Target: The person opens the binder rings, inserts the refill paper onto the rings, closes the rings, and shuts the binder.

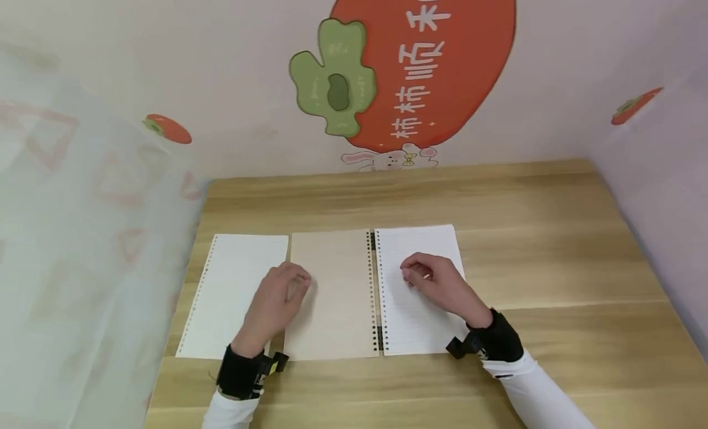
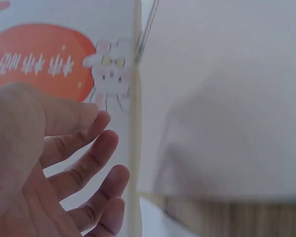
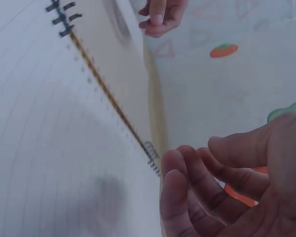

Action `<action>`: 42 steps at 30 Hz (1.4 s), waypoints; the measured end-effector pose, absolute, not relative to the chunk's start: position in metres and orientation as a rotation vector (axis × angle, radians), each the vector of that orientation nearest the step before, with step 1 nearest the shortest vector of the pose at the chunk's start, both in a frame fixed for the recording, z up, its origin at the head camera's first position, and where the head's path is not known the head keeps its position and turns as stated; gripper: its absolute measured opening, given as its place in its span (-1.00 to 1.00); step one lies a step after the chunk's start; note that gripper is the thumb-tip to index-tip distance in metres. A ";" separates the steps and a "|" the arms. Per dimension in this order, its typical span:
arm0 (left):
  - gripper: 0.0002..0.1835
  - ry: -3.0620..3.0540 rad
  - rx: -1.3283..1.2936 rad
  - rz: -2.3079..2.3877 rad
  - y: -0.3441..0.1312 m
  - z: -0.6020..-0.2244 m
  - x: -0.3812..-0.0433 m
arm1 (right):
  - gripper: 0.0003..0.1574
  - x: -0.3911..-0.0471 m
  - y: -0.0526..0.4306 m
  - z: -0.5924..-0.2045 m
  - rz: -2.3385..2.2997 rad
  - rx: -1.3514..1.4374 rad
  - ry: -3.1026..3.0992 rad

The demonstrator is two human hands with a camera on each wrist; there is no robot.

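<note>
A loose-leaf notebook lies spread on the table, its beige page (image 1: 332, 318) to the left and its white lined page (image 1: 412, 330) to the right. Short black binder rings (image 3: 64, 19) join the two at top and bottom along rows of punched holes. Left of it is a separate white sheet (image 1: 221, 294) with holes down its left edge. My left hand (image 1: 276, 300) hovers over the gap between sheet and beige page, fingers loosely bent around nothing. Above the lined page, my right hand (image 1: 439, 284) is also loosely curled and holds nothing.
The wooden table (image 1: 558, 257) extends to the right of the notebook. Behind it rises a wall (image 1: 238, 78) with a large red persimmon print (image 1: 470, 48), and pale side walls border the table left and right. Both wrists wear black bands with small cameras.
</note>
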State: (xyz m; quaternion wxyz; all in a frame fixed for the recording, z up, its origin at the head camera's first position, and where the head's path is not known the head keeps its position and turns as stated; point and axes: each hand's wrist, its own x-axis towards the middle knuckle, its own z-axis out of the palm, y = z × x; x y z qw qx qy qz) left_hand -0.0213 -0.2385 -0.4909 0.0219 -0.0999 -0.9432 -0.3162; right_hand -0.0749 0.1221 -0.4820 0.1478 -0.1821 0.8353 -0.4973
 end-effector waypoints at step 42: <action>-0.16 -3.006 0.815 -0.898 -0.385 -0.488 -0.017 | -0.53 -0.066 -0.124 -0.500 -0.922 -1.344 2.008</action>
